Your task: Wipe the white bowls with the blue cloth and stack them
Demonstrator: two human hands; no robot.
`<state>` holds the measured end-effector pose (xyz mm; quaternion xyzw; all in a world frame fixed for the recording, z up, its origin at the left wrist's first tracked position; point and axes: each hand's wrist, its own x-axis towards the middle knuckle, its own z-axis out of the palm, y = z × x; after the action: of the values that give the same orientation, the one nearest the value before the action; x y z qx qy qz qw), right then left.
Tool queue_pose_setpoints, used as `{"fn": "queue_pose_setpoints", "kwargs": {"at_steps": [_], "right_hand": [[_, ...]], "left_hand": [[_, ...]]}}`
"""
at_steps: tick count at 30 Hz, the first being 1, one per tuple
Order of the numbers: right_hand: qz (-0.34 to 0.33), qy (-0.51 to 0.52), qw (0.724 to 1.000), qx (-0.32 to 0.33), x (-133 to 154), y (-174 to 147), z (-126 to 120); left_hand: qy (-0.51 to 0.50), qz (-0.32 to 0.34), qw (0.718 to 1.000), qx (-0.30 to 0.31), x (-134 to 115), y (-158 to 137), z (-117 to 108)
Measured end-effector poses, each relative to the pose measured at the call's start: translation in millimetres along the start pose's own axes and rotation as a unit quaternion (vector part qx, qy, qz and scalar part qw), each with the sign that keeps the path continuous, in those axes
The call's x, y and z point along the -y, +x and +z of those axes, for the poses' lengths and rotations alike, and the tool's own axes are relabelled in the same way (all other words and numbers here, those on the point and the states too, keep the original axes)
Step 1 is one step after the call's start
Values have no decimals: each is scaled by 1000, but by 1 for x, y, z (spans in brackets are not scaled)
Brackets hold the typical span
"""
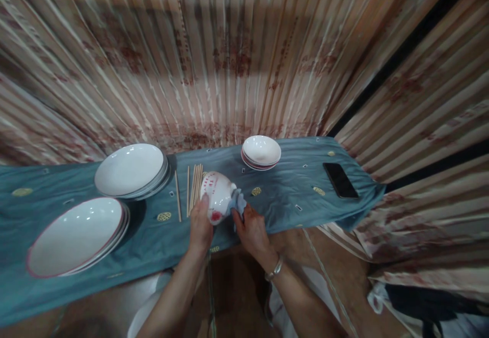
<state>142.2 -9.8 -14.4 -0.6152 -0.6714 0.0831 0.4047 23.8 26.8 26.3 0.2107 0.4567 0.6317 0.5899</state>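
Observation:
A white bowl point(218, 195) with red lettering and a red flower is tipped on its side above the table's front edge. My left hand point(201, 226) grips its rim on the left, the fingers partly hidden behind it. On the right, my right hand point(252, 228) pinches a light blue cloth point(237, 203) and presses it against the bowl's foot. Just behind the bowl, several wooden chopsticks point(195, 182) lie side by side, with one chopstick point(178, 195) set apart to their left.
Stacked small bowls point(262, 150) stand at the back. A black phone point(341, 180) lies at the right. To the left are a stack of round plates point(130, 167) and a stack of red-rimmed oval plates point(76, 236). A pleated curtain point(237, 63) hangs behind the cloth-covered table point(290, 190).

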Motion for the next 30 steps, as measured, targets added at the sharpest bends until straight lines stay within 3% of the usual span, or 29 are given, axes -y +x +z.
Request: {"fn": "queue_pose_setpoints", "kwargs": {"at_steps": [5, 11, 14, 19, 24, 27, 30], "right_hand": [[32, 1, 999, 16, 4, 3, -14], [53, 23, 998, 2, -2, 6, -27], [86, 41, 995, -2, -3, 7, -32], [145, 90, 985, -6, 0, 11, -43], [170, 83, 981, 29, -2, 14, -49], [190, 59, 979, 40, -7, 15, -50], [213, 35, 975, 53, -15, 17, -50]], "left_hand": [[121, 52, 989, 64, 8, -5, -2], [284, 148, 937, 140, 18, -10, -5], [368, 218, 885, 182, 29, -6, -12], [508, 310, 761, 260, 43, -3, -20], [625, 319, 653, 284, 39, -11, -17], [655, 328, 614, 294, 37, -15, -14], [659, 337, 600, 304, 41, -16, -14]]}}
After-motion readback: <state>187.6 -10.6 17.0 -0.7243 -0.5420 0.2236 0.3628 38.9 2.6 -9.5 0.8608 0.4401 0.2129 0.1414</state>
